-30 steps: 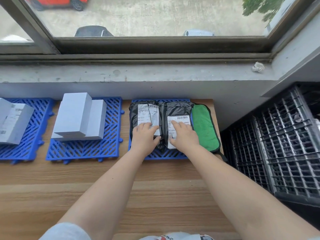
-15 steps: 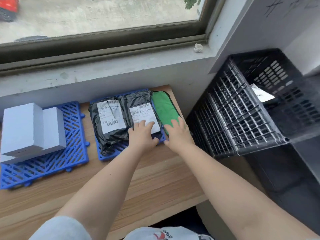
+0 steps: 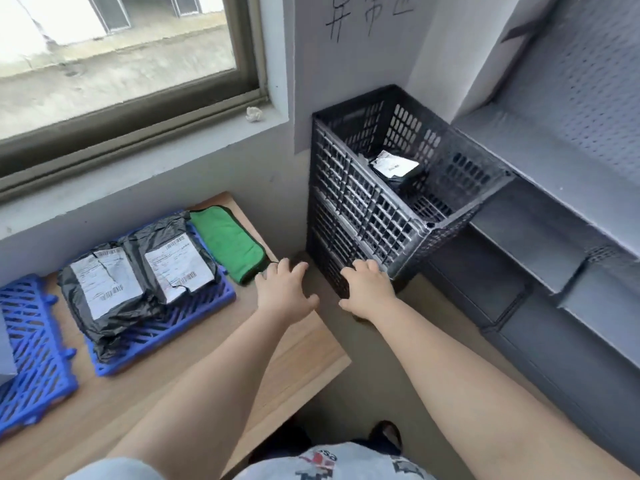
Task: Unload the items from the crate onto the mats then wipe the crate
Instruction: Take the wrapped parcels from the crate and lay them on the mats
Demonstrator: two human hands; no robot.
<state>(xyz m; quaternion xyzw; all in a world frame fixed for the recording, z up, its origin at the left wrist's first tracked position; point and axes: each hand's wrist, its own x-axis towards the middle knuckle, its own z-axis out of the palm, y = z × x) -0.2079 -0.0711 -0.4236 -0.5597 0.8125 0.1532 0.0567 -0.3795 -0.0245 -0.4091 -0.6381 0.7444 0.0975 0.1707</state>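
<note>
Now both arms stretched forward. Left hand (image 3: 284, 289) over table (image 3: 298, 348) corner, fingers spread loose, holding nothing. Right hand (image 3: 367, 287) in front of black crate (image 3: 360, 202) side wall, fingers relaxed, gripping nothing; contact with wall unclear. Crate sits in wall corner, one black parcel (image 3: 396, 169) with white label inside. Two black parcels (image 3: 138, 271) lie side by side on blue mat (image 3: 194, 317); green cloth (image 3: 230, 244) just beside them.
</note>
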